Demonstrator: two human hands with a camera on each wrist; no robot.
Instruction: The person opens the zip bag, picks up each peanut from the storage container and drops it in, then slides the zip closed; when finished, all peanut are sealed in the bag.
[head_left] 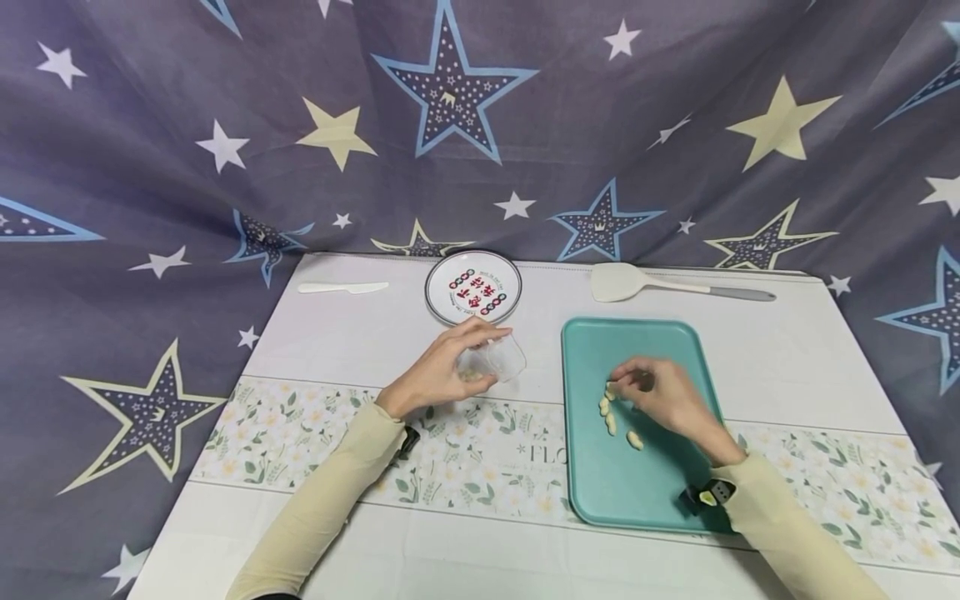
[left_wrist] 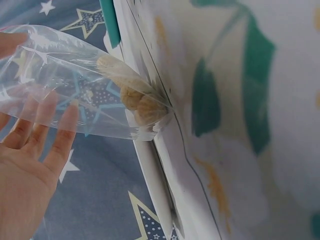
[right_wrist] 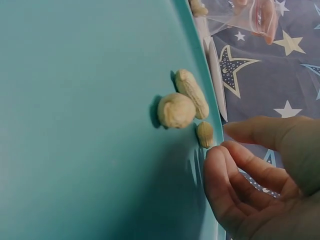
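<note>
The left hand (head_left: 442,368) pinches a clear plastic bag (left_wrist: 85,75); the right hand (head_left: 667,396), fingertips slightly parted, holds nothing beside a tan, ridged peanut (right_wrist: 205,134); light pressure should suit.

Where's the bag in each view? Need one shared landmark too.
Head: bag near picture centre, in the left hand, below the plate.
Left wrist: bag at upper left, peanuts inside.
Right wrist: bag at the top edge, right of centre.
Shared landmark: star-print cloth.
</note>
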